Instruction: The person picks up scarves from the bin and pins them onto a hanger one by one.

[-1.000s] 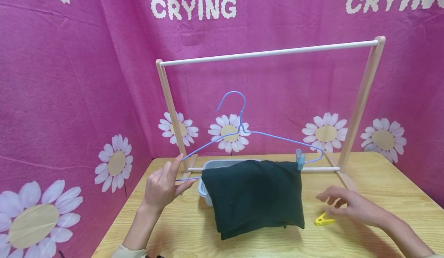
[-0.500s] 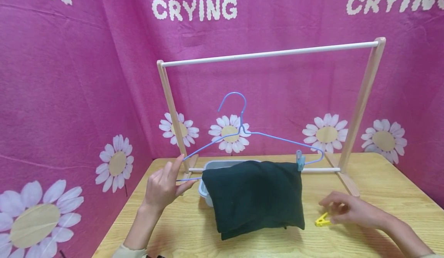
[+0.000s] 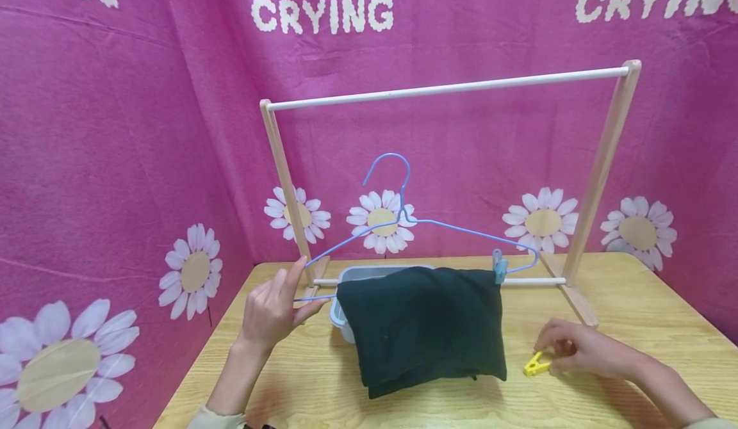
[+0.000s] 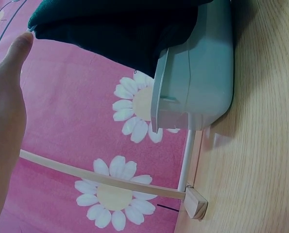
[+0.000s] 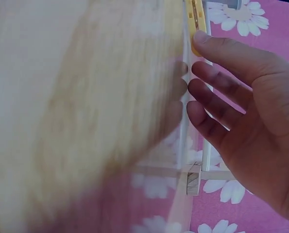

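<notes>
My left hand pinches the left end of a blue wire hanger between thumb and fingers. Over the hanger's lower bar hangs a folded dark green cloth. A light blue clothespin clips the cloth's upper right corner to the bar. To the right, just over the table, my right hand pinches the handle end of a yellow clothespin. In the right wrist view the thumb presses on that yellow clothespin, while the other fingers curl loosely below it.
A grey-blue plastic bin stands behind the cloth, partly hidden by it. Behind everything rises a wooden drying rack with a white top rail. A pink curtain with daisies encloses the wooden table.
My right hand has lowered slightly onto the yellow clothespin, and its thumb and fingers have closed on the handles. The left hand, hanger and cloth have stayed nearly still.
</notes>
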`<state>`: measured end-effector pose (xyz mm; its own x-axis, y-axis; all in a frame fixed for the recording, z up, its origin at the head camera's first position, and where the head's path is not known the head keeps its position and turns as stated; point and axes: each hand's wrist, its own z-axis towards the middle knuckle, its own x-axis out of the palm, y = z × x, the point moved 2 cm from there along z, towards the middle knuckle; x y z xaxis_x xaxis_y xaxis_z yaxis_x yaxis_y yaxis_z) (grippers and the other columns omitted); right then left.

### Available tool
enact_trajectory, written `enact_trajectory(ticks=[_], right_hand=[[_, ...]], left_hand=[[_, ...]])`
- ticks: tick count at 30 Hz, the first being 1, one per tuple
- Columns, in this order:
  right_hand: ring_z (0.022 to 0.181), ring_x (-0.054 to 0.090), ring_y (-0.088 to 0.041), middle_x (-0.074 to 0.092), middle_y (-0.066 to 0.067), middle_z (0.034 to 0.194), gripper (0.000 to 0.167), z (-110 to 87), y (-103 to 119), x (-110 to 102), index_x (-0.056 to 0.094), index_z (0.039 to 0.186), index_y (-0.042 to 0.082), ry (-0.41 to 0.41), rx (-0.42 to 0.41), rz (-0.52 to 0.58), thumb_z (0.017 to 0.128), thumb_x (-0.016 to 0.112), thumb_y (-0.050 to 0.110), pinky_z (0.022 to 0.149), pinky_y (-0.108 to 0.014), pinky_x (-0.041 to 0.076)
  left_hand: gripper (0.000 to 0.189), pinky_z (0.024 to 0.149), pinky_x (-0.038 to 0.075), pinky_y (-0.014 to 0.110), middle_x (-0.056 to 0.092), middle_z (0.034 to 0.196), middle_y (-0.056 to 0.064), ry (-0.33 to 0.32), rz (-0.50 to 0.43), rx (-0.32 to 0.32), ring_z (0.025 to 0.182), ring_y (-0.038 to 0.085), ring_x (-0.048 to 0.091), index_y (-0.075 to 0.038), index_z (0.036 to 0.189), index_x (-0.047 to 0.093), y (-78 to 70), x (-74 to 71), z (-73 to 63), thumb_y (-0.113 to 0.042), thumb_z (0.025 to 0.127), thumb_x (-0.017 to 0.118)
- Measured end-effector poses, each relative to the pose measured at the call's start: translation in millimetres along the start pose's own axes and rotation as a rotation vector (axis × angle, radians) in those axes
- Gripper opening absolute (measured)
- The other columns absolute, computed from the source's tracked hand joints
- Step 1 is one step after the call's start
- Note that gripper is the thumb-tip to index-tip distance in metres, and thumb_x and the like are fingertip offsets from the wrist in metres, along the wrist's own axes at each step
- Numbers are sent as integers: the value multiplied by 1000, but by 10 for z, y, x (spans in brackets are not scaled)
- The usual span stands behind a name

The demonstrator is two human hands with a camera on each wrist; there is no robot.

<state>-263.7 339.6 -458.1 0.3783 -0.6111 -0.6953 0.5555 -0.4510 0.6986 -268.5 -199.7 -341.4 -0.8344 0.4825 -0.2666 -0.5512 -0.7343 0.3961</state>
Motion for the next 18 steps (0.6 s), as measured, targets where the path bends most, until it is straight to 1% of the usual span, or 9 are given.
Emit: enact_trajectory(ticks=[2, 4, 7, 8, 11, 14, 18], right_hand=[[80, 56, -12, 62, -5, 99, 26, 5, 33, -11, 66, 113, 9, 8, 38, 12, 89, 73, 15, 65, -21, 48], [82, 58, -8, 66, -4, 99, 26, 10, 81, -34, 64, 114, 9, 5, 63, -2, 90, 72, 15, 68, -21, 50], [86, 62, -5, 70, -4, 100, 27, 30, 181, -86, 64, 116, 8, -21, 48, -37, 91, 71, 12, 71, -22, 53], [86, 63, -4, 71, -3, 99, 27, 36, 220, -104, 64, 116, 9, -39, 29, -59, 90, 71, 11, 71, -22, 53], [86, 66, -3, 72, -1, 98, 30, 66, 357, -155, 65, 117, 12, -102, -62, -104, 88, 72, 5, 70, -24, 55], [84, 68, -4, 71, 2, 98, 38, 93, 508, -203, 64, 118, 17, -153, -135, -116, 86, 73, 0, 68, -24, 56], [83, 69, -8, 70, 2, 101, 46, 125, 728, -269, 63, 120, 16, -208, -233, -130, 81, 74, -7, 68, -22, 56]], left_hand=[[60, 39, 28, 19, 49, 66, 5, -2, 0, -1, 44, 8, 30, 0, 125, 60, -3, 3, -1, -53, 99, 51], [60, 39, 29, 19, 50, 67, 5, -3, 1, -2, 44, 8, 30, 0, 126, 60, -7, 7, 1, -53, 99, 51], [60, 39, 29, 19, 50, 67, 6, -6, 7, 0, 44, 8, 30, -1, 127, 59, -12, 12, 4, -53, 99, 52], [60, 39, 29, 19, 50, 67, 6, -8, 10, 1, 44, 8, 30, -1, 127, 59, -13, 14, 4, -53, 99, 52], [60, 38, 28, 19, 49, 67, 6, -15, 22, 2, 43, 8, 30, -1, 127, 59, -18, 17, 6, -53, 99, 51], [59, 38, 26, 19, 48, 66, 6, -29, 35, 12, 43, 8, 28, 0, 125, 60, -25, 17, 21, -53, 99, 52], [59, 38, 23, 19, 46, 65, 5, -55, 50, 33, 43, 8, 26, 1, 122, 61, -34, 21, 64, -52, 98, 53]])
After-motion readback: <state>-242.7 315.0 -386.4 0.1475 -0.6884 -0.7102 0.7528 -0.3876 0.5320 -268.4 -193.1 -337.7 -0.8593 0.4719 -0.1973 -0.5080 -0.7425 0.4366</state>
